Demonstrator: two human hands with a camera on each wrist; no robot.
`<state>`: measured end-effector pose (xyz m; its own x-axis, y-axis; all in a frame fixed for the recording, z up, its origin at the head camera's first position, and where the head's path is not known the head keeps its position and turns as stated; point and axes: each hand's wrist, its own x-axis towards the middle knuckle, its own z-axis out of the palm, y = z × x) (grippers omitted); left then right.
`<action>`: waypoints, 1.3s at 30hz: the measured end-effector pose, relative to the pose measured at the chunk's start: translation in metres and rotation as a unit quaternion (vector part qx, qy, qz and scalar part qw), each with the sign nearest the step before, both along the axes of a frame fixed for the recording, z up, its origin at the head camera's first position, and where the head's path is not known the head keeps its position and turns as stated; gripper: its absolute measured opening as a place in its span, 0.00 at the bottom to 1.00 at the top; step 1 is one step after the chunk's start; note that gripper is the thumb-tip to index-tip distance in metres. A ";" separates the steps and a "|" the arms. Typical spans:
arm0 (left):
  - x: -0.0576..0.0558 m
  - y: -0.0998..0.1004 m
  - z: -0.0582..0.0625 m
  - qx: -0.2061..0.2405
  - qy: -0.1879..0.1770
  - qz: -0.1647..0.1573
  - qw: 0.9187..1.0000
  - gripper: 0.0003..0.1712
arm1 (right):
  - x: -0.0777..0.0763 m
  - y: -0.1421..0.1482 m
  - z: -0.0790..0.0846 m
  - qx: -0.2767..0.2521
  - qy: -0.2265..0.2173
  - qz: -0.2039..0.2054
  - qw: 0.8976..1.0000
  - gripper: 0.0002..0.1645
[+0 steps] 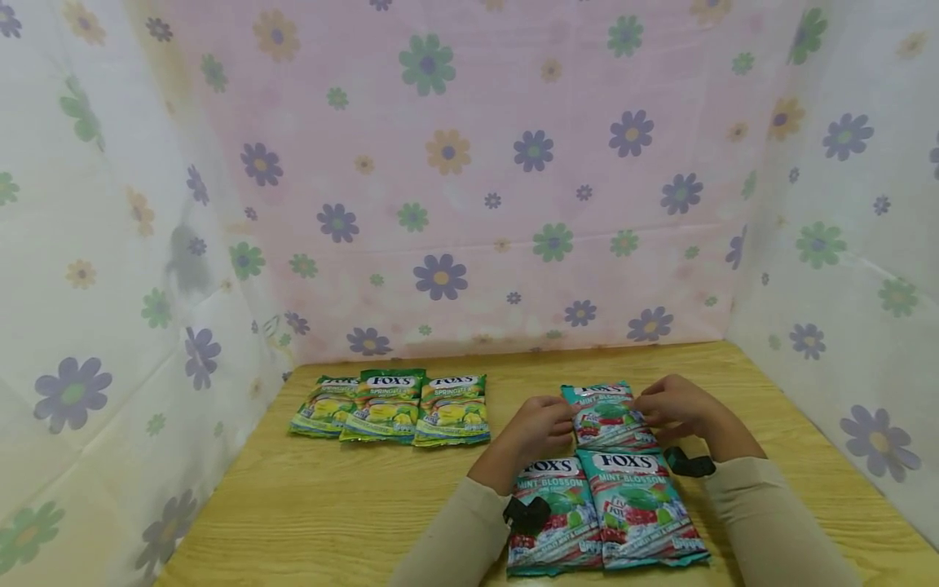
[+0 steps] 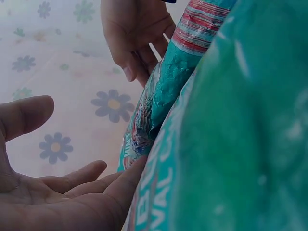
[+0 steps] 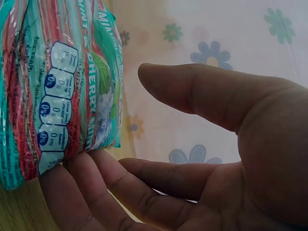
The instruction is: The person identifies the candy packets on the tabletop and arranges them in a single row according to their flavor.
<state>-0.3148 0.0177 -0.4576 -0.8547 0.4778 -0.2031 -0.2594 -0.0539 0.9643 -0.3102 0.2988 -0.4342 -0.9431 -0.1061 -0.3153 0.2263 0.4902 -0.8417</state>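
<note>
Three teal Fox's Mint Blossom candy bags lie on the right half of the table. The back bag [image 1: 610,417] sits above the front left bag [image 1: 555,515] and the front right bag [image 1: 643,509]. At the back bag's left edge is my left hand [image 1: 541,425], its fingers [image 2: 91,185] extended against the wrapper and the thumb held away. My right hand [image 1: 678,412] is on the opposite edge. In the right wrist view its fingertips [image 3: 79,168] touch the lower side of a bag [image 3: 62,91], while the thumb stands apart from it.
Three yellow-green Fox's Spring Tea bags stand in a row at the back left: one left [image 1: 326,408], one middle [image 1: 385,408] and one right [image 1: 452,412], slightly overlapping. Flowered cloth [image 1: 469,204] hangs behind and on both sides of the wooden table [image 1: 315,505].
</note>
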 end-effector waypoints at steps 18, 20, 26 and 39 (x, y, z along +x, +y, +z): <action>0.001 0.000 0.003 0.035 -0.004 0.007 0.999 0.21 | 0.000 -0.001 0.001 0.017 0.035 0.022 0.999 0.36; 0.001 0.000 0.003 0.034 -0.003 0.011 0.999 0.21 | 0.001 -0.002 0.001 0.015 0.043 0.024 0.999 0.36; 0.001 0.001 0.003 0.020 0.008 0.021 1.000 0.25 | 0.001 -0.002 0.001 0.007 0.057 0.024 0.998 0.34; 0.002 -0.010 0.013 0.014 0.044 0.018 0.999 0.30 | -0.005 -0.012 0.009 -0.016 0.061 0.007 0.998 0.34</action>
